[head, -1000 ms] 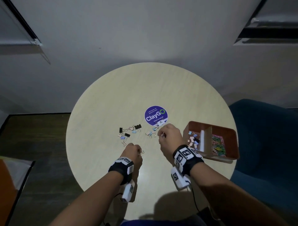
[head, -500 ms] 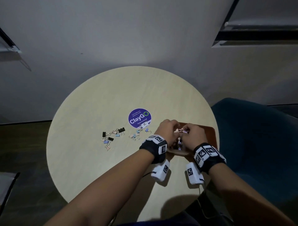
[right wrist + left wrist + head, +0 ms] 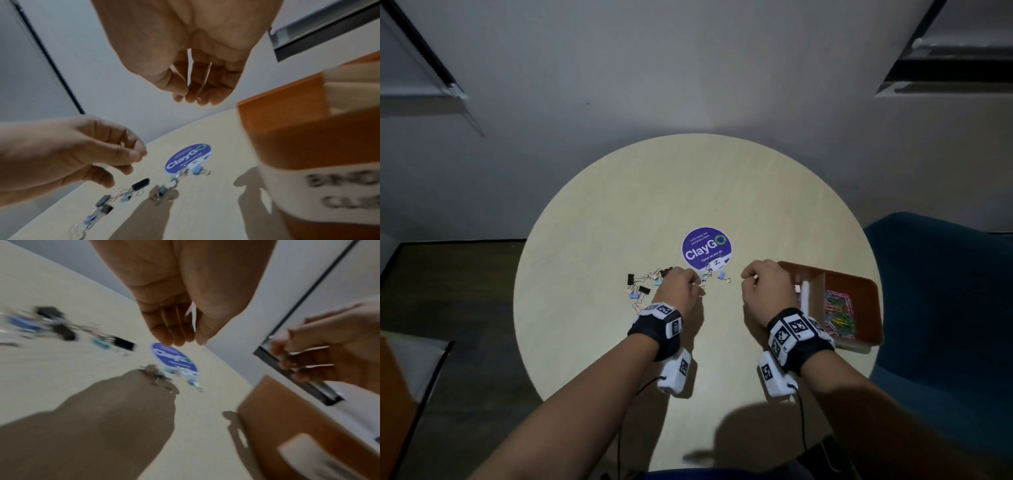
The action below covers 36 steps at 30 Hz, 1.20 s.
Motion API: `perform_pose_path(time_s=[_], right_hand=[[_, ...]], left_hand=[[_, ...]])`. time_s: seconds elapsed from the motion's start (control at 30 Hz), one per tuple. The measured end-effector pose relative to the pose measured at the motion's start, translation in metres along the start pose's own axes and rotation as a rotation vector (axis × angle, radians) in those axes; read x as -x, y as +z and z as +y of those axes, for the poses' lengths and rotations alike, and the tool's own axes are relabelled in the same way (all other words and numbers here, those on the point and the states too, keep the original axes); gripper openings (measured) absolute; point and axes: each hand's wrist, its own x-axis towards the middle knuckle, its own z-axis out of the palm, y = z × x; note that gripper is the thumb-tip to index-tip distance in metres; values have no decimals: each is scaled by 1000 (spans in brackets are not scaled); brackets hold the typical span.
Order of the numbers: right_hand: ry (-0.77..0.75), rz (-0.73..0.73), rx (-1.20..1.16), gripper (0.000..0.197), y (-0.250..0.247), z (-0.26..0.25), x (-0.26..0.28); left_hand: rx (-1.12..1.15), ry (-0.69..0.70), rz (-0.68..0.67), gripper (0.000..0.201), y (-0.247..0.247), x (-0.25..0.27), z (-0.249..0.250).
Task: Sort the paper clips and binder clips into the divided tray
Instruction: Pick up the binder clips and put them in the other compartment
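Observation:
Several black and blue binder clips [image 3: 642,286] [image 3: 61,331] [image 3: 139,185] lie loose on the round table, and one blue clip [image 3: 722,275] [image 3: 196,170] lies by the sticker. The orange divided tray [image 3: 864,298] [image 3: 277,418] [image 3: 287,129] stands at the right, with coloured paper clips [image 3: 837,311] in its right compartment. My left hand [image 3: 683,284] [image 3: 185,340] hovers just right of the loose clips, fingers relaxed and nothing seen in them. My right hand [image 3: 763,284] [image 3: 185,95] hangs loosely curled at the tray's left edge, hiding most of the left compartment, and looks empty.
A purple ClayGo sticker [image 3: 705,248] sits at the table's centre. A white divider [image 3: 804,294] splits the tray, and a binder-clip label [image 3: 339,191] is on its wall. A blue chair [image 3: 945,291] stands right of the table, with a wall behind.
Half a second ago both hands met over the tray's left compartment with a clip. They have since parted: the left swung back to the loose clips, and the right drew to the tray's left edge.

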Motion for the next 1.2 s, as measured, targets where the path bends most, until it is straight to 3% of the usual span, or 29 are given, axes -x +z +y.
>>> perform_pose_path(time_s=[0.2, 0.3, 0.43, 0.53, 0.7, 0.83, 1.0, 1.2], right_hand=[[-24, -242, 102, 21, 63, -29, -14], [16, -312, 179, 21, 88, -30, -24], [51, -332, 240, 42, 111, -26, -31], [33, -360, 301, 43, 120, -22, -33], [-55, -378, 321, 18, 125, -23, -31], [-33, -365, 302, 10, 124, -24, -27], [18, -369, 280, 17, 119, -26, -20], [101, -357, 195, 21, 108, -26, -8]], left_hand=[[-230, -295, 26, 34, -37, 0, -85], [-225, -302, -78, 47, -49, 0, -102], [-180, -275, -201, 69, -48, -7, -114], [-132, -218, -194, 56, -41, -10, -118], [-80, -145, -175, 40, -35, -8, -123], [-72, -136, -185, 36, -34, -1, -121], [-23, -145, -144, 36, -29, 11, -114], [-44, -162, -81, 23, -28, 19, -107]])
